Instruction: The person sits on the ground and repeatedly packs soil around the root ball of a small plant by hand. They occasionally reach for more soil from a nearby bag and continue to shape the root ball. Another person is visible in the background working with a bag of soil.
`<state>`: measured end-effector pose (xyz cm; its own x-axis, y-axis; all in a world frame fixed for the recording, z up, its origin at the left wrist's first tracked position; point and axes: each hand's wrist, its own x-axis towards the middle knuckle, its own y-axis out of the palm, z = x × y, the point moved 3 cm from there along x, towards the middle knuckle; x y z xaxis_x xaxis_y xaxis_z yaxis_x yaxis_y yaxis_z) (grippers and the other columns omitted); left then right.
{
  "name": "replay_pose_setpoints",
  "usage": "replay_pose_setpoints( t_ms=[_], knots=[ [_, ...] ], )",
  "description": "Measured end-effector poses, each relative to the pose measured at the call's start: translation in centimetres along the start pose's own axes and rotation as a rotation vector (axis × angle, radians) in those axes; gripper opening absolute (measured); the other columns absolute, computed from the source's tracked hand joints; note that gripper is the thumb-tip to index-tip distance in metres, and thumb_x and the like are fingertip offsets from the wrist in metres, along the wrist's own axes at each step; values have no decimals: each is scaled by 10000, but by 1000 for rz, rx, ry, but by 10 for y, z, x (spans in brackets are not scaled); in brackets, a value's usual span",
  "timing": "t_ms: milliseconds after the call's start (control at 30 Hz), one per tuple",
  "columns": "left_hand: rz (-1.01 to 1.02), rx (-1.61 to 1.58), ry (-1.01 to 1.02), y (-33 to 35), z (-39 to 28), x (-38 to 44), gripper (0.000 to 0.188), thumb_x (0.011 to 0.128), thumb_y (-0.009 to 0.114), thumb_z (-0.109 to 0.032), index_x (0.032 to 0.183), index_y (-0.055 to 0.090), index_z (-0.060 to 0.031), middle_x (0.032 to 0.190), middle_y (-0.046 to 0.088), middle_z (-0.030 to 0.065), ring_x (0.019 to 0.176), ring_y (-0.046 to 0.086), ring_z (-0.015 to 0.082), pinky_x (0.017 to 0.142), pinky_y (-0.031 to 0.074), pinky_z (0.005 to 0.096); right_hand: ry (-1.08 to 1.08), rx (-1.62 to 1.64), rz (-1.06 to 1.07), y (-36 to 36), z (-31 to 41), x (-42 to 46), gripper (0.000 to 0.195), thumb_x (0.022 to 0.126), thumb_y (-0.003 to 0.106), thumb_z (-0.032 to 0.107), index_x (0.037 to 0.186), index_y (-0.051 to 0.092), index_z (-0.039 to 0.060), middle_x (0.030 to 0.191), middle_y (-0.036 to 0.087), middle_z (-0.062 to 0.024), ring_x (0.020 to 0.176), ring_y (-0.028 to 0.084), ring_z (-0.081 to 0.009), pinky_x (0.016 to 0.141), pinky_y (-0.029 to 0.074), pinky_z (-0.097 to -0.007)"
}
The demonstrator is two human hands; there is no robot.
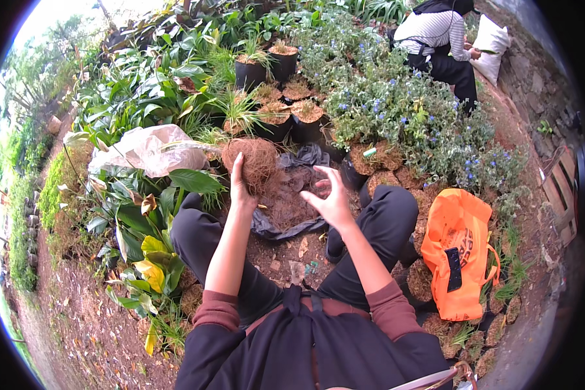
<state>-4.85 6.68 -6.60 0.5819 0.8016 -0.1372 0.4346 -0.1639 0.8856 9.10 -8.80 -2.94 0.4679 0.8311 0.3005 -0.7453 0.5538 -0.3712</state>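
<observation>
My left hand [244, 186] grips a ball of brown coconut fibre [258, 158] from its near left side. To the right, apart from the ball, my right hand [332, 199] is held up with its fingers spread and nothing in them. Below both hands, loose brown fibre [292, 209] lies on a dark plastic sheet [268, 229] on the ground between my bent legs. A crumpled translucent plastic bag [151, 151] rests on the plants left of the ball. The palm side of my left hand is partly hidden by the ball.
Black pots [275, 126] topped with fibre stand ahead. Broad-leaved plants [161, 219] crowd the left, blue-flowered plants [385, 97] the right. An orange bag [458, 253] with a dark phone [453, 269] on it lies by my right knee. Another person [434, 44] sits beside a white sack [491, 48].
</observation>
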Motion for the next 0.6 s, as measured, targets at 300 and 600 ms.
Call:
replay_pose_setpoints(
  t_ms=[300,600],
  knots=[
    [3,84,17,8,10,0,592,783,559,-420,1239,427,-65,1173,526,138,1057,527,296,895,438,461,-300,-306,-11,37,26,10,890,549,828,303,1268,362,60,1270,340,-165,1135,425,-317,925,412,-386],
    [60,126,12,15,-10,-14,544,789,541,-349,1219,435,-33,1151,542,139,1027,547,294,887,445,453,47,139,-155,-77,-11,-6,427,728,678,81,1119,507,78,1123,507,-31,830,529,-106,676,457,-228]
  ],
)
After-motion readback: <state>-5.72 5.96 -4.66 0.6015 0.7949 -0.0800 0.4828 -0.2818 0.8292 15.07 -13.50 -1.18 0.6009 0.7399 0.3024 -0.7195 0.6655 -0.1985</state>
